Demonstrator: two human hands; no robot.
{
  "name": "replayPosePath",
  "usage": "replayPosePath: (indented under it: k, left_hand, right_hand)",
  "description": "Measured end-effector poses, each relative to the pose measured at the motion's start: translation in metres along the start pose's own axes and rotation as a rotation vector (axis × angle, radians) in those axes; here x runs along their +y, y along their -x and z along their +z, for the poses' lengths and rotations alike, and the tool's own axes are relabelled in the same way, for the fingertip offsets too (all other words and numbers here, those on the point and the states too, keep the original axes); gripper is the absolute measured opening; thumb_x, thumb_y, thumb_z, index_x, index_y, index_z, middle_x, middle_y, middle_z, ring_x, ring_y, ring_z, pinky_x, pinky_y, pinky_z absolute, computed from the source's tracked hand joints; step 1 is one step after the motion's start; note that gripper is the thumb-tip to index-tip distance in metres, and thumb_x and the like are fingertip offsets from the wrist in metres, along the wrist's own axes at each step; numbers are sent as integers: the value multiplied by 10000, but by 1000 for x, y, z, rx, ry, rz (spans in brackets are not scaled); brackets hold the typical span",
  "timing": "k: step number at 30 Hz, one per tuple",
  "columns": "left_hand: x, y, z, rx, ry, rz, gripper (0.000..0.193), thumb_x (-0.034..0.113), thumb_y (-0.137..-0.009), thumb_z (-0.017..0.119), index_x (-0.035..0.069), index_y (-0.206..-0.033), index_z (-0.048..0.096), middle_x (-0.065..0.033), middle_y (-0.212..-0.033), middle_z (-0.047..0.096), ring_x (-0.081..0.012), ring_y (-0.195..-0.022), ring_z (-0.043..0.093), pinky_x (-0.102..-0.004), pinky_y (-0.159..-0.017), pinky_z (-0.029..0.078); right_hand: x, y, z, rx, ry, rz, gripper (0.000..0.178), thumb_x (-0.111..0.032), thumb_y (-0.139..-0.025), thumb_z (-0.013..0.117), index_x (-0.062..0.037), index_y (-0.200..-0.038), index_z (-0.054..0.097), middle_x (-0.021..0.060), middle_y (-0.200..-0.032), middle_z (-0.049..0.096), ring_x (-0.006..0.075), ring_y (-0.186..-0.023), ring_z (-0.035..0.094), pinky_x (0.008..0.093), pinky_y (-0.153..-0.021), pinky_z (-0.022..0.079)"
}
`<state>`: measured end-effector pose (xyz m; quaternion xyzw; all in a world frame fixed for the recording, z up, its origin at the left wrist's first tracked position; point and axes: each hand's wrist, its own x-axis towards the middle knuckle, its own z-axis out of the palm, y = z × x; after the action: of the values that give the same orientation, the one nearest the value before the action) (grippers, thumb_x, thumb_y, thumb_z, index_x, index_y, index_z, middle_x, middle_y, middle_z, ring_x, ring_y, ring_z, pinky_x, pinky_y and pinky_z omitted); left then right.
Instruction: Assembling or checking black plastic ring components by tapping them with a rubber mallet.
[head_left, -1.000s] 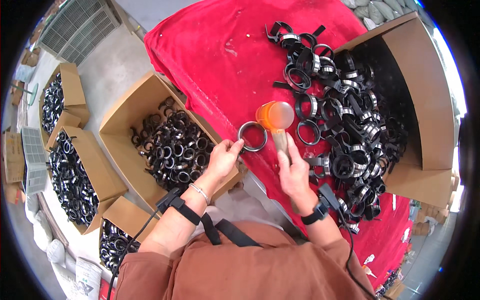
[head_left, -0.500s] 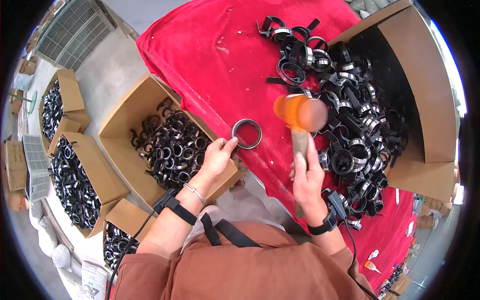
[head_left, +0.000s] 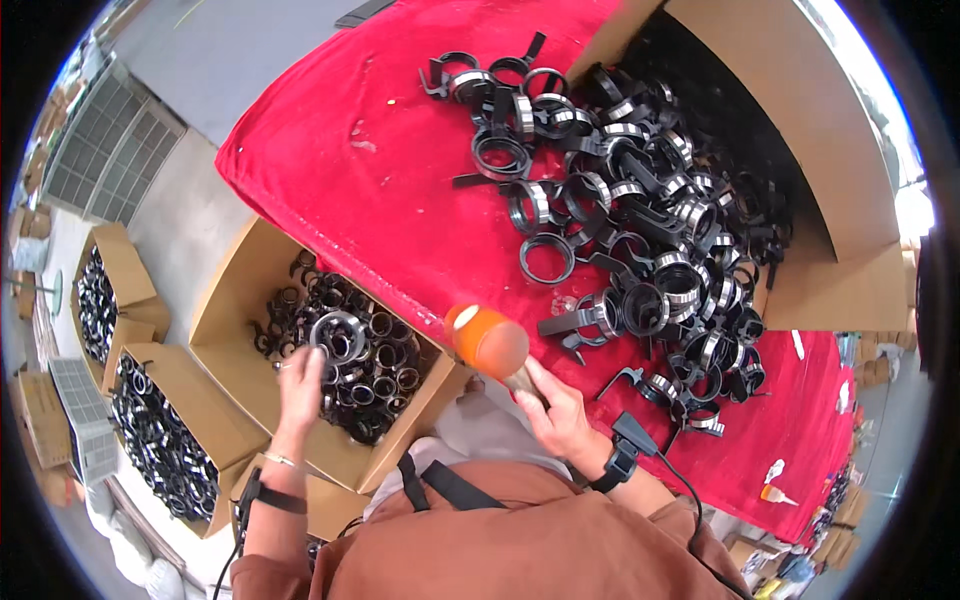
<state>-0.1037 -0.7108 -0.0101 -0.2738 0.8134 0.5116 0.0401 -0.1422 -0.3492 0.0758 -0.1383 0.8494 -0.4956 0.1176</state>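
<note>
Head view: wraps right hand (head_left: 560, 415) round handle of orange mallet (head_left: 488, 342), likely stiff, head-heavy, best gripped low. Shows blurred ring (head_left: 360, 334) at fingertips of left hand (head_left: 299, 390), above open carton (head_left: 415, 425); cannot tell if pinched or loose. Looks rigid, light, slick; take by rim. Mind carton wall right of left fingers, tabbed rings (head_left: 675, 280) beyond right fingers; roomiest over bare red cloth (head_left: 420, 225) ahead of both

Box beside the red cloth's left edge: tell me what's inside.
The box holds a heap of black rings. The blurred left grip covers part of the inside; upper rings hide those beneath and the box's bottom.
</note>
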Motion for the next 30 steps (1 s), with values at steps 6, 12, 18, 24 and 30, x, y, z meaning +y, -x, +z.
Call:
replayPosePath:
  k: [6, 12, 18, 24, 30]
  left_hand:
    - [108, -17, 57, 171, -417, 800, 256, 95, -773, 672, 27, -1013, 617, -142, -977, 605, -299, -943, 567, -373, -835, 469]
    - [191, -43, 150, -4, -435, 1137, 279, 137, -722, 706, 57, -966, 599, -94, -922, 580, -275, -861, 570, -366, -740, 490]
    - [214, -98, 181, 228, -584, 936, 322, 143, -735, 684, 70, -1023, 559, -94, -986, 535, -270, -951, 531, -370, -745, 468]
    - [217, -140, 179, 237, -835, 750, 366, 230, -750, 679, 76, -1063, 569, -93, -1076, 542, -270, -1044, 502, -446, -859, 392]
    - [240, -159, 164, -76, -942, 670, 238, 274, -824, 601, 65, -917, 665, -99, -1021, 621, -268, -1041, 562, -552, -932, 372]
  right_hand:
    - [15, 32, 2, -2, -72, 39, 450, -117, -869, 594, -11, -1289, 474, 214, -1082, 613, 324, -988, 627, 356, -833, 497]
    - [15, 65, -13, -57, -79, 212, 326, -178, -806, 672, -11, -1070, 579, 180, -920, 650, 302, -837, 657, 358, -709, 514]
    - [22, 86, -18, 42, -68, 236, 323, -181, -796, 682, -5, -1054, 596, 180, -919, 654, 299, -831, 657, 357, -732, 514]
    - [25, 92, -17, 115, -87, 362, 324, -180, -822, 663, -9, -1085, 586, 167, -874, 660, 249, -810, 665, 348, -713, 514]
    - [30, 89, -15, 99, -111, 447, 327, -184, -827, 660, -13, -1093, 582, 168, -857, 661, 244, -791, 668, 349, -703, 517]
